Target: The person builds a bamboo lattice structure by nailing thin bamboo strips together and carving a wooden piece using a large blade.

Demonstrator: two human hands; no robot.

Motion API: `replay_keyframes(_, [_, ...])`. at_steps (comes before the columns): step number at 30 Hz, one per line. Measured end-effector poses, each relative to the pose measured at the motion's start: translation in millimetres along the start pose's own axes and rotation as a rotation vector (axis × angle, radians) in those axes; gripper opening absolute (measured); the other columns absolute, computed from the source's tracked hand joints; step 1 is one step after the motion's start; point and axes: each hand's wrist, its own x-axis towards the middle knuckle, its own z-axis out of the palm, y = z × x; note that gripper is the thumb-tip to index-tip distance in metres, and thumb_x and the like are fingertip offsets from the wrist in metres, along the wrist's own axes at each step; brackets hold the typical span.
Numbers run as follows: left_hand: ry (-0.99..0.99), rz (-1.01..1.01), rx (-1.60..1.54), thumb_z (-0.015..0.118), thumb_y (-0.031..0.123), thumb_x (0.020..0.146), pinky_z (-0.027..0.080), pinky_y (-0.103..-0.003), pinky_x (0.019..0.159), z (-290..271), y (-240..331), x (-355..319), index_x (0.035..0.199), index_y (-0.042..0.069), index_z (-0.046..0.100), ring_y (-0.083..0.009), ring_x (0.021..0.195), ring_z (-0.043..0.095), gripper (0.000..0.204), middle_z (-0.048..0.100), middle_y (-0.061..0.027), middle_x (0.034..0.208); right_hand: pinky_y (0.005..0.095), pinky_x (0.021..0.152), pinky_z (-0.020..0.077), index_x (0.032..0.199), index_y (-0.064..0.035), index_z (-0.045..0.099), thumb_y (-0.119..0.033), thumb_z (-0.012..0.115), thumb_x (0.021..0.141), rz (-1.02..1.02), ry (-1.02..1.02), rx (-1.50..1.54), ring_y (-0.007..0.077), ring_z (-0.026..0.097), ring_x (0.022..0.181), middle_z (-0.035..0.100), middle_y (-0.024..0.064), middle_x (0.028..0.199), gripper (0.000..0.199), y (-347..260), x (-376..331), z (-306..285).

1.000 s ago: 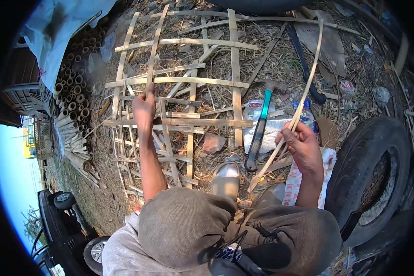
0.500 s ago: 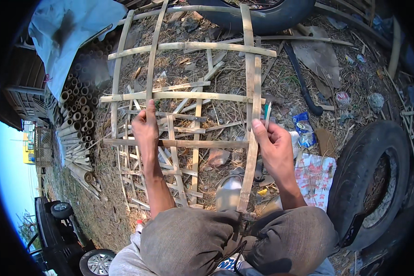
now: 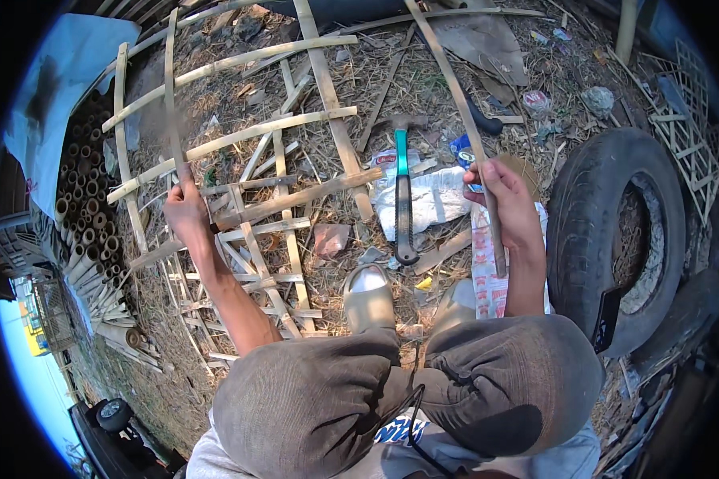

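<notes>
A lattice of split bamboo strips [image 3: 224, 142] spreads in front of me over the ground. My left hand [image 3: 188, 214] is closed around the lower end of a lengthwise bamboo strip [image 3: 170, 88] at the lattice's left side. Off to the right, my right hand [image 3: 510, 203] grips a long loose bamboo slat [image 3: 453, 84] between thumb and fingers, its lower end pointing towards my knees. This slat stands apart from the lattice. Between my hands lies a claw hammer [image 3: 403, 188] with a teal neck and black grip, partly on a white crumpled sack [image 3: 447, 199].
An old tyre [image 3: 587, 239] rests at the right, with a dark phone-like object [image 3: 607, 319] at its edge. Cut bamboo tubes [image 3: 88, 191] are stacked at the left beside a pale tarp [image 3: 64, 96]. A smaller woven lattice [image 3: 683, 144] lies far right. Litter and straw cover the ground.
My right hand has drawn the slat away from the lattice to the right, uncovering the hammer. My left hand and the lattice have shifted left in view, still together.
</notes>
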Motion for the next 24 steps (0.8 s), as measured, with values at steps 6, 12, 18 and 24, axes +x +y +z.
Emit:
replay_keyframes(6, [-0.09,-0.038,0.265,0.059,0.054,0.1,0.034,-0.039,0.057,20,48,-45,0.068,0.006,0.063,-0.018,0.054,0.042,0.057,0.053,-0.003,0.055,0.0336,0.083,0.0594,0.114,0.0011,0.06,-0.029,0.053,0.108,-0.007,-0.178,0.07,0.021,0.072,0.094,0.073,0.0153,0.101,0.031,-29,6,76])
replay_keyframes(12, [-0.102,0.026,0.288,0.054,0.068,0.096,0.044,-0.044,0.063,13,115,-31,0.082,0.007,0.07,-0.0215,0.059,0.056,0.065,0.058,-0.0053,0.058,0.0317,0.083,0.0584,0.112,0.0007,0.066,-0.025,0.055,0.107,-0.058,-0.502,-0.124,0.0146,0.068,0.093,0.072,0.006,0.097,0.028,-59,89,129])
replay_keyframes(18, [-0.227,0.028,0.029,0.06,0.062,0.097,0.042,-0.038,0.061,18,106,-26,0.08,0.002,0.069,-0.0175,0.059,0.049,0.062,0.055,-0.0047,0.059,0.0291,0.077,0.0596,0.117,0.0046,0.066,-0.025,0.057,0.106,-0.083,-0.426,-0.371,0.0137,0.068,0.091,0.07,0.0084,0.1,0.033,-64,138,132])
replay_keyframes(24, [-0.286,0.003,0.07,0.055,0.061,0.1,0.044,-0.041,0.066,33,111,-20,0.081,0.0,0.066,-0.0197,0.062,0.051,0.065,0.055,-0.0079,0.061,0.0265,0.073,0.061,0.122,0.0074,0.064,-0.026,0.062,0.104,0.071,-0.38,-0.269,0.0141,0.07,0.086,0.069,0.0093,0.1,0.038,-64,122,158])
